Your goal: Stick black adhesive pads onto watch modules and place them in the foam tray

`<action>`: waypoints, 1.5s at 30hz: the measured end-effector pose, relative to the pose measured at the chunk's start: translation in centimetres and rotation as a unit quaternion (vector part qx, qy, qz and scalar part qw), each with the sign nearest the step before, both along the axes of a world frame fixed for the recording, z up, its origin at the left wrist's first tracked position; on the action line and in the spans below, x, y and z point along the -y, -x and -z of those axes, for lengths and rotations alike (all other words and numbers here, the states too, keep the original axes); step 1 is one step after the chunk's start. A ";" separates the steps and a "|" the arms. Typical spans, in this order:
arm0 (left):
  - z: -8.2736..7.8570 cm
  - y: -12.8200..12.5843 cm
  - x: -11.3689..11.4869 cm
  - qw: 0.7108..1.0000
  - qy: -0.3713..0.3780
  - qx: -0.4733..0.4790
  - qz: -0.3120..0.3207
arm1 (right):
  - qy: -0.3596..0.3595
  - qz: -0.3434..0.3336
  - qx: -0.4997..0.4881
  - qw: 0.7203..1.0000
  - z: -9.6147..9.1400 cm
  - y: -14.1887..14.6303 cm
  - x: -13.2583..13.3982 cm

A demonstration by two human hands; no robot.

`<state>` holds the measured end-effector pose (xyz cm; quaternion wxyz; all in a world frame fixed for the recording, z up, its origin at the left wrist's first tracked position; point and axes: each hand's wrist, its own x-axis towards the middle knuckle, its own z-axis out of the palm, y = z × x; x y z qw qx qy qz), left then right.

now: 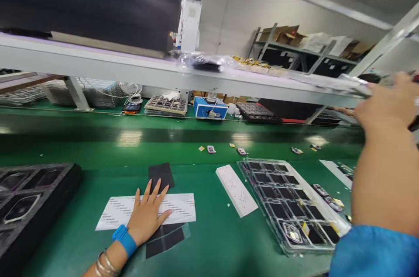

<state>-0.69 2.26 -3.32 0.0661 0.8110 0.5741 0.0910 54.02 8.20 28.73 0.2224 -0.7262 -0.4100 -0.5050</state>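
My left hand (147, 213) lies flat with its fingers spread, pressing on a white printed paper strip (111, 213) on the green bench. A black sheet (162, 172) shows past my fingertips. Below the strip, nearer to me, lies another black piece with a clear edge (168, 240). My right hand (389, 100) is raised at the far right, close to the end of the overhead shelf. Motion smears its fingers, so I cannot make out whether anything is in them.
Right of centre are a white block (236, 190) and a clear compartment tray (278, 200) holding dark pieces. A black foam tray (65, 189) stands at the left. Small parts (211, 149) sit on the green conveyor (98, 137). A white shelf (131, 65) spans above.
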 end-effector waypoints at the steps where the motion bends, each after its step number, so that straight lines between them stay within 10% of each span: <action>1: 0.0 0.0 0.0 1.000 0.001 -0.005 0.000 | -0.070 -0.024 -0.007 0.997 1.2 0.7 0.1; 5: 0.0 -0.1 0.1 1.000 0.002 -0.021 0.001 | -0.144 -0.173 -0.098 0.969 8.7 8.4 -1.5; 9: 0.0 -0.1 0.1 1.000 -0.008 -0.021 0.003 | 0.310 -0.236 -0.317 0.865 18.0 19.4 -6.3; 14: -0.1 0.0 0.2 1.000 0.001 -0.011 0.004 | 0.434 -0.189 -0.379 0.795 25.6 26.5 -11.7; 23: -1.5 0.8 -0.4 0.957 -0.033 0.283 -0.046 | 0.416 -0.321 -0.380 0.761 25.3 31.8 -7.4; 28: -2.6 1.6 -1.0 0.766 0.126 0.623 -0.097 | 0.371 -0.559 -0.345 0.657 25.7 36.8 1.9; 32: -3.0 1.5 -0.5 0.641 0.360 0.678 -0.020 | 0.369 -0.595 -0.375 0.607 26.8 38.8 6.5; 38: -3.0 1.5 0.1 0.632 0.390 0.668 -0.054 | 0.361 -0.611 -0.467 0.528 28.1 38.2 5.8; 45: -2.6 1.2 0.4 0.670 0.385 0.633 -0.044 | 0.285 -0.615 -0.428 0.597 29.7 38.4 5.5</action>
